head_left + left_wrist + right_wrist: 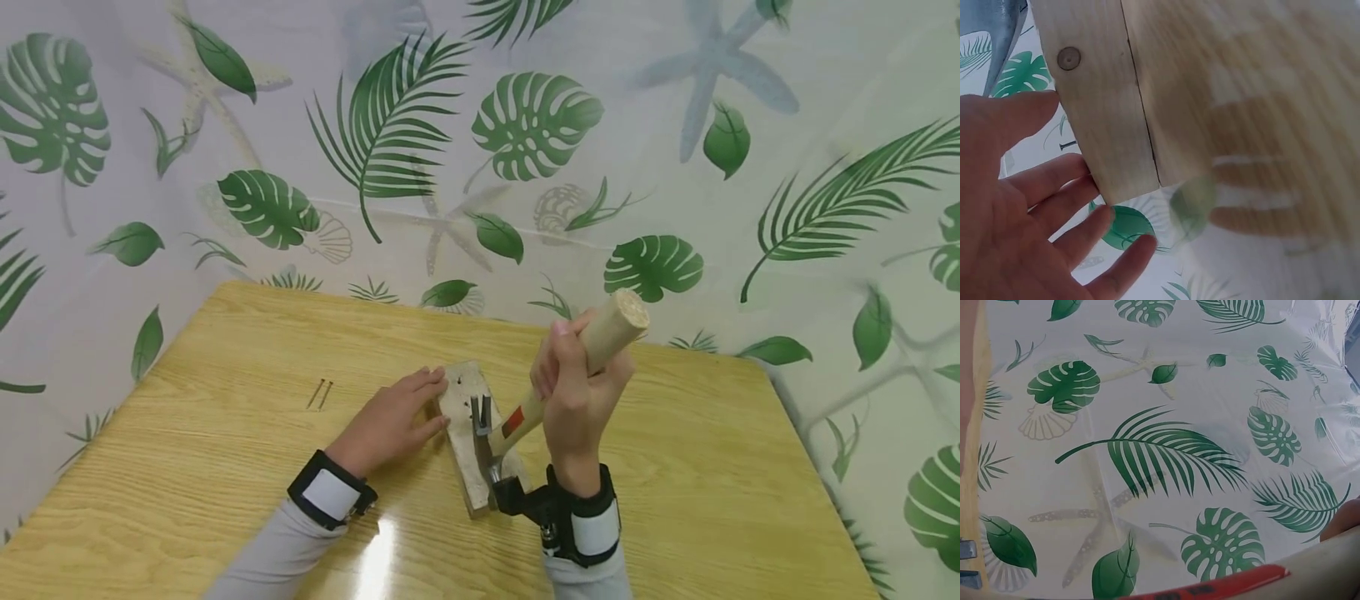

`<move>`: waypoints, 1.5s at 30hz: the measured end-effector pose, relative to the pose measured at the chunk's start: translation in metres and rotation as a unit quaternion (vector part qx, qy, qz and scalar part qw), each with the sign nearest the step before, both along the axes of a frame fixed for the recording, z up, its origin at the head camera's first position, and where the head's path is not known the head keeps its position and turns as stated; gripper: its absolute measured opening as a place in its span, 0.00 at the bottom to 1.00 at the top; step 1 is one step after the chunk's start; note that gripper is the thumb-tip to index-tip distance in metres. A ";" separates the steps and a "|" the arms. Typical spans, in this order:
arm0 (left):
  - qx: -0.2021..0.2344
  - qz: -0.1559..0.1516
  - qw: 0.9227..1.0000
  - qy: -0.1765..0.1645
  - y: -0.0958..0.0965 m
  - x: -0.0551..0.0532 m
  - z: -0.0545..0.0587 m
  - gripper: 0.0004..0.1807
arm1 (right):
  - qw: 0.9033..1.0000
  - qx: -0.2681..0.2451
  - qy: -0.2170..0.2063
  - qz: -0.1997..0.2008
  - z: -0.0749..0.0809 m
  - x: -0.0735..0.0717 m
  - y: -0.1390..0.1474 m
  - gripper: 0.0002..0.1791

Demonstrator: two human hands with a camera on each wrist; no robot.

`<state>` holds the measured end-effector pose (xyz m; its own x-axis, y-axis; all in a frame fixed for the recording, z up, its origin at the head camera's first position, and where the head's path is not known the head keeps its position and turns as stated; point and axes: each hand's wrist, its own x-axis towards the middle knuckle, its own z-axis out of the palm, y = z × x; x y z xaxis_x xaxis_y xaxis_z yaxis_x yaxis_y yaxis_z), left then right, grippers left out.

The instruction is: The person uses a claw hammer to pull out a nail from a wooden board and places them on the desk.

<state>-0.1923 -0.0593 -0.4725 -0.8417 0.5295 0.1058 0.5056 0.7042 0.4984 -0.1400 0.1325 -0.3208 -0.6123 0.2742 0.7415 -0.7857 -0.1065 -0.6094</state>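
Between the two hands lies a wooden board (465, 447), its long side running away from the person, the far end tipped a bit left. The left hand (393, 421) is nearer, its loose fingers touching the board's left edge. Apart from it, the right hand (577, 392) grips a hammer (517, 419), handle slanting up and right. The hammer's head is over the board; I can't tell if they touch.
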 end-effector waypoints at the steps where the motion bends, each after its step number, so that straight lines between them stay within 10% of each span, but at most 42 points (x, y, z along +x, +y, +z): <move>1: 0.001 -0.001 1.000 -0.001 0.000 0.000 -0.001 0.34 | 1.000 0.000 -0.005 -0.004 -0.001 -0.003 0.000 0.16; 13: 0.020 -0.013 1.000 0.003 -0.007 -0.005 -0.001 0.33 | 0.993 0.080 -0.083 0.013 -0.003 -0.040 -0.017 0.19; 27: 0.017 -0.015 1.000 0.008 -0.006 -0.007 -0.004 0.35 | 0.952 0.135 -0.275 0.027 -0.008 -0.129 -0.036 0.18; 34: 0.050 -0.020 0.998 0.019 -0.007 -0.008 -0.004 0.16 | 0.939 0.156 -0.305 0.027 -0.010 -0.151 -0.045 0.18; 45: 0.071 -0.027 0.997 0.021 -0.010 -0.009 -0.005 0.13 | 0.932 0.168 -0.322 0.012 -0.015 -0.178 -0.052 0.18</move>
